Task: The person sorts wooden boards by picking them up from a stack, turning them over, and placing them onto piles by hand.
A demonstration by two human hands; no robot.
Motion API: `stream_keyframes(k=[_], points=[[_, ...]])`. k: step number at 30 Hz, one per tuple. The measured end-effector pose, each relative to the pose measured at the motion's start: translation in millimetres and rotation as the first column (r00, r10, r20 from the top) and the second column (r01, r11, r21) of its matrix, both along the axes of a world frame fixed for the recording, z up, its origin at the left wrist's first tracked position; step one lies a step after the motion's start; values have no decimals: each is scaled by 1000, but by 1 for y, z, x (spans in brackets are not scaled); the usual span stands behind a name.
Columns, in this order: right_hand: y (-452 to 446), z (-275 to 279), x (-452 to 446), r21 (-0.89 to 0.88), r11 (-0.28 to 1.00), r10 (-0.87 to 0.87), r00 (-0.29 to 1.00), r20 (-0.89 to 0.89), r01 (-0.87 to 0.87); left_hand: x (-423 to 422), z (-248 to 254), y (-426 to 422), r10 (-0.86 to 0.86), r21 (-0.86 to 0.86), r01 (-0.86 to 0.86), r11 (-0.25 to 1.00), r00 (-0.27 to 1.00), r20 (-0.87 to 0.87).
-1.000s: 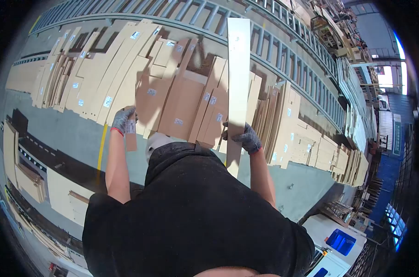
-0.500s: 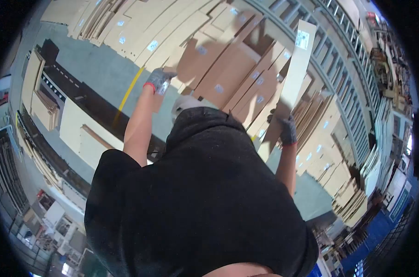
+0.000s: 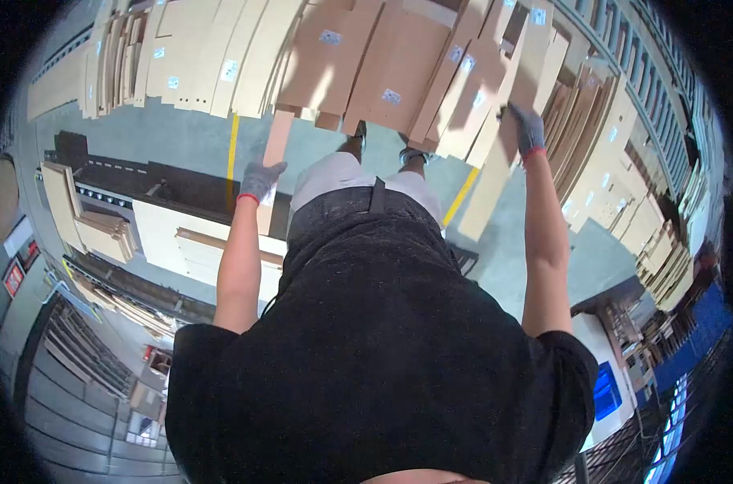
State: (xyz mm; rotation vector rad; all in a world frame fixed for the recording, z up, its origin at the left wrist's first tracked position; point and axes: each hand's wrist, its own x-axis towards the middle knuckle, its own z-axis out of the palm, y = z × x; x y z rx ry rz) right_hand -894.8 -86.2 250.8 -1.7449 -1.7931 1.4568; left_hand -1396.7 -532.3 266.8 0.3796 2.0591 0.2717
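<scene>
Head view showed both hands in grey gloves with red cuffs. From where I stood, the left hand (image 3: 261, 179) was closed around a short board (image 3: 278, 139), narrow, flat and reddish-brown, with a white label beside the fingers. The right hand (image 3: 528, 131) grasped the edge of a long board (image 3: 534, 60), a straight, pale strip running well past the grip at both ends. Its printed label (image 3: 538, 16), beyond the fingers, was too small to read.

Ahead of and between the grips lay smooth brown panels (image 3: 398, 60), rectangular and bearing white stickers (image 3: 391, 97), likewise illegible. Outward of the right grip stood narrow boards (image 3: 578, 133) packed close together; farther out ran a metal roller conveyor (image 3: 642, 73). Just outward of the left grip, a yellow line (image 3: 233, 149) crossed the smooth grey-green floor (image 3: 197, 133).
</scene>
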Motion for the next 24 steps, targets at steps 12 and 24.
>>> stream_keyframes(k=[12,24], points=[[39,-122,-64,-284,862,-469,874,-131,420,50,-7,-137,38,-191,-35,981,999,14],[0,-168,6,100,994,-1,884,467,-52,83,-16,-102,91,-257,-78,963,995,39]])
